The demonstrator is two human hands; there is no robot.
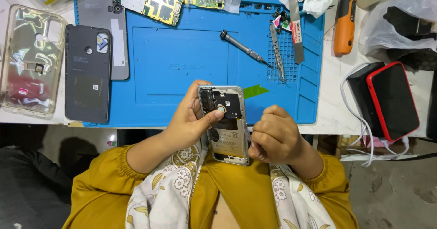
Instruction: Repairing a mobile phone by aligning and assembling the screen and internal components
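- A blue mat covers the far middle of the white table; its centre lies bare, with parts along its far and left edges.
- The phone, back cover off, is held upright just past the table's near edge, above the lap. Its dark camera plate and battery show, so it appears opened but not stripped: the inner plate seems still in place.
- The left hand grasps the phone from the left, thumb pressed on the round part below the camera.
- The right hand is clenched at the phone's right edge; whether it pinches some small tool I cannot tell.
- A dark back cover lies at the mat's left edge, already removed by the look of it, with a clear case further left.
- A red-edged phone rests on a black box at right.
- Circuit boards sit at the mat's far edge.
- An orange driver lies far right.
- A screwdriver and tweezers lie unused on the mat.
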